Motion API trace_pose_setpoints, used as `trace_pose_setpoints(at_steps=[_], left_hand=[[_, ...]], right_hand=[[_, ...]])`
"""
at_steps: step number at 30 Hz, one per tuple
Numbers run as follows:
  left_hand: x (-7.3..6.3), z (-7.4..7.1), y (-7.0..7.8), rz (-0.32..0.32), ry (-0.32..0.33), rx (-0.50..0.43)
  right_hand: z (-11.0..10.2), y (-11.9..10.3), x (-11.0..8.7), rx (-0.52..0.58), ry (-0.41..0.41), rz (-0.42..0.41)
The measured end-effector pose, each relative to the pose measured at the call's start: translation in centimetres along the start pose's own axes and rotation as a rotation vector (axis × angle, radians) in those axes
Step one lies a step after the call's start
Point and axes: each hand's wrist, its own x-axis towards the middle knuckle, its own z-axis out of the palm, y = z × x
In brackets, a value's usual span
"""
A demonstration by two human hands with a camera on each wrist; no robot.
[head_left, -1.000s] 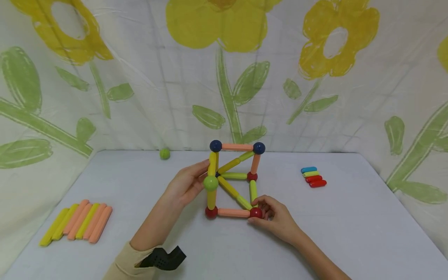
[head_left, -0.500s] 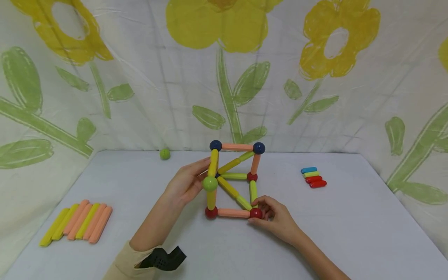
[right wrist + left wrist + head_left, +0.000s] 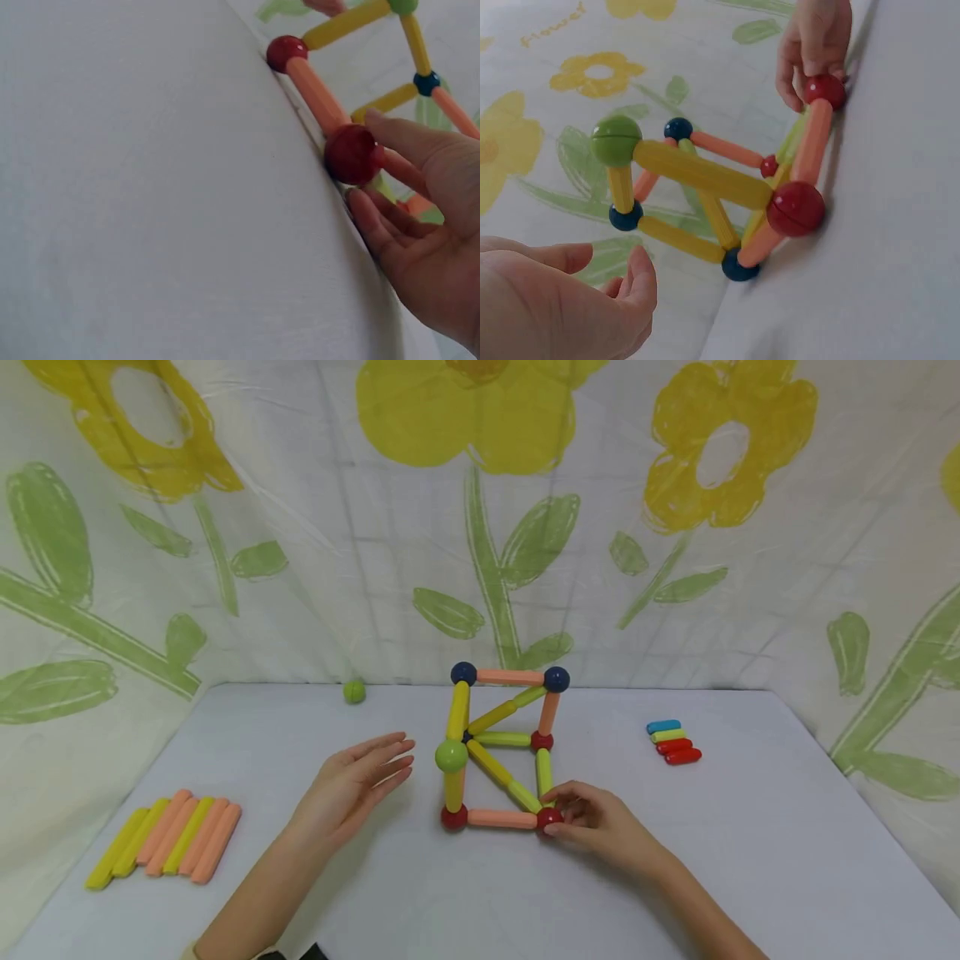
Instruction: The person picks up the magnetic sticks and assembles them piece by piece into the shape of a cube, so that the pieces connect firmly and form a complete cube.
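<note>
A frame of coloured rods and balls (image 3: 501,817) stands upright on the table, with yellow, salmon and light green rods. My left hand (image 3: 348,789) is to its left, apart from it, fingers loosely extended and nothing in them. In the left wrist view, a gap shows between that hand (image 3: 562,300) and the nearest dark blue ball (image 3: 626,216). My right hand (image 3: 607,827) has thumb and fingers around the red ball (image 3: 352,154) at the frame's front right corner. The green ball (image 3: 452,756) tops the front left upright.
Several yellow and salmon rods (image 3: 176,837) lie side by side on the left. A loose green ball (image 3: 354,692) sits near the back edge. Short blue, green and red rods (image 3: 675,745) lie at the right. A flowered cloth (image 3: 337,568) hangs behind the white table (image 3: 750,860).
My left hand has let go of the frame's left side and drawn back left and toward me. The right hand has shifted slightly right at the red ball. The frame stays standing.
</note>
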Motion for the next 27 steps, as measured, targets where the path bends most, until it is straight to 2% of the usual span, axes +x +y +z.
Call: trace_pose_setpoints(at_steps=[6, 14, 17, 20, 24, 27], left_hand=[[-1.5, -4.0, -1.4, 0.079, 0.060, 0.145], [-3.0, -8.7, -2.7, 0.138, 0.195, 0.336], [-3.7, -9.8, -2.9, 0.163, 0.254, 0.467], [-4.1, -10.7, -2.9, 0.167, 0.312, 0.663], [-4.5, -11.8, -3.3, 0.245, 0.417, 0.900], [-4.7, -12.6, -3.8, 0.351, 0.513, 0.976]], right_hand=[[-2.3, -0.1, -0.3, -0.055, 0.080, -0.007], [-6.2, 0.6, -1.2, -0.206, 0.280, -0.050], [-7.4, 0.9, -1.6, -0.265, 0.348, -0.043], [-8.3, 1.4, -1.9, -0.308, 0.413, -0.065], [-9.1, 2.1, -2.2, -0.356, 0.496, -0.112], [-9.4, 2.6, -2.3, -0.384, 0.549, -0.141]])
